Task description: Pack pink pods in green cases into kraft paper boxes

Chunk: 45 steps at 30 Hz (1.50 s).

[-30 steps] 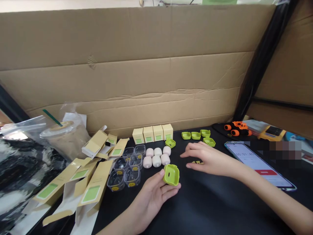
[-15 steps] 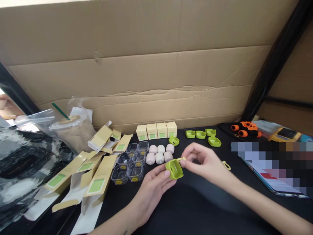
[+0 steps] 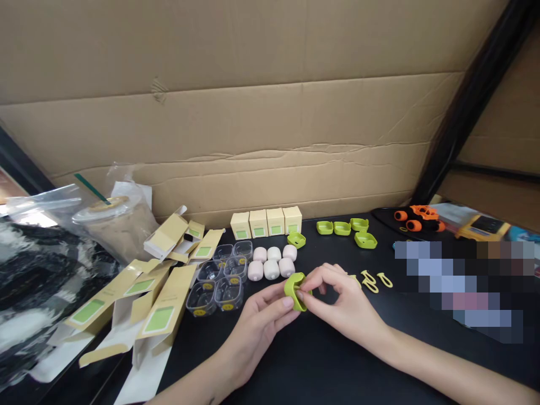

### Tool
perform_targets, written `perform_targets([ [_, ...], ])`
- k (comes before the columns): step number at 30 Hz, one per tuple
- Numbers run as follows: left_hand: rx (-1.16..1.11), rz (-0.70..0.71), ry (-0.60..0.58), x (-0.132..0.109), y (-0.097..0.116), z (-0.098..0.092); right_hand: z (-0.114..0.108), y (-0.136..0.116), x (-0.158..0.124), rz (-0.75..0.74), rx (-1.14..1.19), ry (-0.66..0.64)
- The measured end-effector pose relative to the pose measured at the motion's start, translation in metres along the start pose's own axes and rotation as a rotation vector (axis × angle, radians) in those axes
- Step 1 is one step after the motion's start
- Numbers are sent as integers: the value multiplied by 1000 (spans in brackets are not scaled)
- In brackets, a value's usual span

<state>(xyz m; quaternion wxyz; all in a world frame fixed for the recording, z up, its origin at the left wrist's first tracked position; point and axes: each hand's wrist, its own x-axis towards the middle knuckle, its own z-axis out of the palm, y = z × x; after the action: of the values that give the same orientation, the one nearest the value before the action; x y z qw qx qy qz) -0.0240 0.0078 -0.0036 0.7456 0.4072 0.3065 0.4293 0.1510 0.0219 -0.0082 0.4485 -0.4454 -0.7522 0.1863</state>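
My left hand (image 3: 264, 315) is closed around a small lime-green plastic case shell (image 3: 291, 288), thumb on its near side. The shell is tilted, its hollow side turned toward my right hand (image 3: 343, 301). That hand's thumb and fingers are pinched together inside the shell's opening; the small pale-yellow strap loop between them is mostly hidden. Just beyond the hands sit several pale pink and white rounded cases (image 3: 272, 269). Right of my right hand lie several loose yellow strap loops (image 3: 370, 285).
Clear plastic tubs (image 3: 229, 292) stand to the left, beside opened cardboard boxes (image 3: 158, 315). Small closed boxes (image 3: 275, 221) line the back. More green shells (image 3: 365, 240) lie at back right, near an orange toy car (image 3: 422, 216). A bagged drink cup (image 3: 122, 225) is far left.
My right hand has brought the yellow strap loop leftward and into the green shell. My left hand has turned the shell. More loose loops now show beside my right hand.
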Motion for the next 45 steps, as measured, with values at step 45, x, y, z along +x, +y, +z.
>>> perform_targets([
  [45,452,216,108,7,-7,-5,-12,-9,1,-72,176,-156],
])
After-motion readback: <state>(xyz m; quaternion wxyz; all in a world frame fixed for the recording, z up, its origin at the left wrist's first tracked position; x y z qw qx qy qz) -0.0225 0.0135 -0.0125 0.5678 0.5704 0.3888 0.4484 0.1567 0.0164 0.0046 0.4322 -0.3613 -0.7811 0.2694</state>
